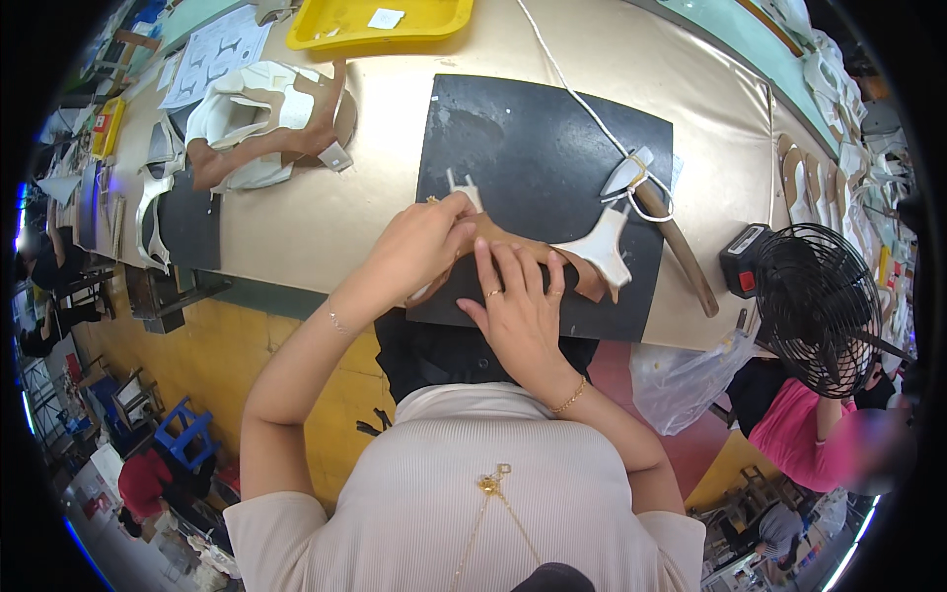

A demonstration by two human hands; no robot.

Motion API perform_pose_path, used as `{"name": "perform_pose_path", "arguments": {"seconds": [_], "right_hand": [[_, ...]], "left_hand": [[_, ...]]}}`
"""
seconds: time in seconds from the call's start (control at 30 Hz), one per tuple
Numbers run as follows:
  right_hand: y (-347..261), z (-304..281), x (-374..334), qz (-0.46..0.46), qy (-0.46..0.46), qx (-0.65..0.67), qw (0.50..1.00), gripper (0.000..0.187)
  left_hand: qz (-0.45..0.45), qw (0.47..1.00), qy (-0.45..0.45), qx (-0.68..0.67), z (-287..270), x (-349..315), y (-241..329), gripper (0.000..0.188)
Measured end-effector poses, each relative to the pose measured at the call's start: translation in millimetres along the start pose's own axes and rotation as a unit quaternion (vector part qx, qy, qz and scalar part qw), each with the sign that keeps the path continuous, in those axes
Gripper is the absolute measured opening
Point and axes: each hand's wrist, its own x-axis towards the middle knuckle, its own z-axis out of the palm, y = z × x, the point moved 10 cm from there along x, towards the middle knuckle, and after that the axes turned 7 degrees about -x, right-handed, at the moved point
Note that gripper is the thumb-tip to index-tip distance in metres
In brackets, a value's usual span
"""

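A brown and white cut piece (513, 241), like a shoe upper, lies at the near part of a black mat (543, 128). My left hand (419, 247) is closed in a pinch on its left end, the fingertips partly hiding the edge. My right hand (520, 311) lies over the brown part with its fingers stretched out, pressing from above. To the right of that hand, a white strap-like end (600, 247) of the piece splays over the mat. A hammer (681, 247) with a wooden handle rests on the mat's right side.
A white cord (567, 84) runs down to the hammer. Brown and white uppers (266, 128) are stacked at left, below a yellow tray (380, 25). A black fan (819, 306) and a battery pack (742, 259) stand at right, near a plastic bag (686, 380). Other people work nearby.
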Motion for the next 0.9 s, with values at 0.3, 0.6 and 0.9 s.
{"name": "perform_pose_path", "arguments": {"seconds": [0.3,0.6,0.9], "right_hand": [[9,-3,9,-0.01,0.036,0.065,0.997,0.057],[9,-10,23,-0.037,0.037,0.062,0.997,0.056],[18,-15,29,-0.003,0.017,0.112,0.994,0.053]], "left_hand": [[0.141,0.98,0.066,0.125,-20,-72,45,0.047],[0.307,0.871,0.078,0.375,-9,-80,31,0.031],[0.275,0.918,0.157,0.238,-36,-75,24,0.013]]}}
